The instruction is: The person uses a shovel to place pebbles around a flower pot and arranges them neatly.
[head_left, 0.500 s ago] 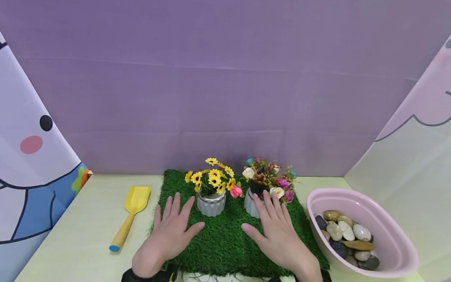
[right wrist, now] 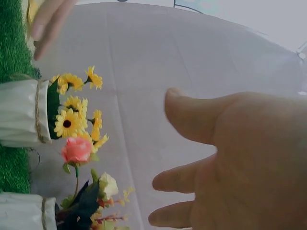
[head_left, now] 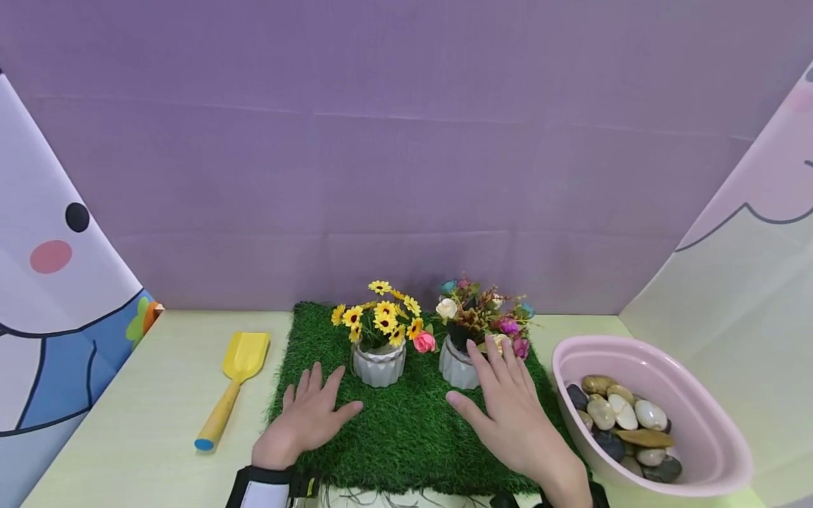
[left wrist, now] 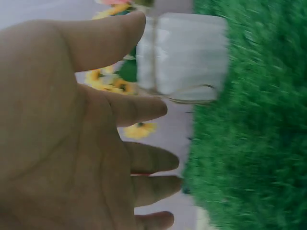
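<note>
Two white ribbed pots with twine round them stand on a green artificial turf mat [head_left: 394, 444]. The left pot [head_left: 379, 367] holds yellow daisy-like flowers [head_left: 385, 315]; the right pot [head_left: 457, 365] holds mixed artificial flowers [head_left: 485, 317], with a pink rose [head_left: 424, 342] leaning out between the pots. My left hand [head_left: 311, 418] is spread with straight fingers near the left pot, holding nothing; the left wrist view shows its bare palm [left wrist: 53, 139]. In front of the right pot hovers my right hand [head_left: 511, 406], fingers straight, nothing in its palm [right wrist: 259, 163]. It hides part of that pot in the head view.
A yellow toy shovel [head_left: 235, 384] lies on the table left of the mat. To the right stands a pink basin [head_left: 705, 437] with several smooth stones [head_left: 625, 413] in it. A purple cloth backdrop [head_left: 406, 155] rises behind, with cartoon-printed panels on both sides.
My left hand has drawn back slightly toward me, and the right hand has shifted a little to the right. The pots, shovel and basin have stayed put.
</note>
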Demonstrator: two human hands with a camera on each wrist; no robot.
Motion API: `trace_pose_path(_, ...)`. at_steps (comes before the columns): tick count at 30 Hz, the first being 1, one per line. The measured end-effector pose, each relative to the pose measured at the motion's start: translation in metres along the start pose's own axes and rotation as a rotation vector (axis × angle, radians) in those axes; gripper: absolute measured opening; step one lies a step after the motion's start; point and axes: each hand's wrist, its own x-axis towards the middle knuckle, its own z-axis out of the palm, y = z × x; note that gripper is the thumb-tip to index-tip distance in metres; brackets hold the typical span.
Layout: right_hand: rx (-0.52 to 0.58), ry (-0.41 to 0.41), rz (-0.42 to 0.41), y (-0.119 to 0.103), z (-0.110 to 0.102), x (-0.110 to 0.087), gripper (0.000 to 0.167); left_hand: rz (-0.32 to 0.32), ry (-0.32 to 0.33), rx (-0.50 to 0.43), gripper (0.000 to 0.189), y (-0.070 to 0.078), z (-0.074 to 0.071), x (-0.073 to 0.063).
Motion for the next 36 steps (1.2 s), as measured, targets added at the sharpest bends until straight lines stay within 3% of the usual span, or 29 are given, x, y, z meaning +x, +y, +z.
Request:
trace_pose_path(9, -0.012, 0.092, -0.047, 0.019, -0.026, 0.0, 0.069, -0.023, -0.061, -0.023, 0.099, -0.018, 0.012, 0.011)
trace_pose_path(15, -0.022, 0.129, -0.017, 0.033, -0.055, -0.003, 0.07, -0.035, -0.084, 0.012, 0.102, -0.021, 0.014, 0.015)
trace_pose_path(23, -0.053, 0.081, 0.033, 0.061, -0.091, 0.01, 0.072, -0.047, -0.083, 0.02, 0.105, -0.02, 0.016, 0.015)
trace_pose_path(36, -0.139, 0.026, 0.075, 0.1, -0.12, 0.041, 0.074, -0.043, -0.088, 0.017, 0.105, -0.022, 0.019, 0.016)
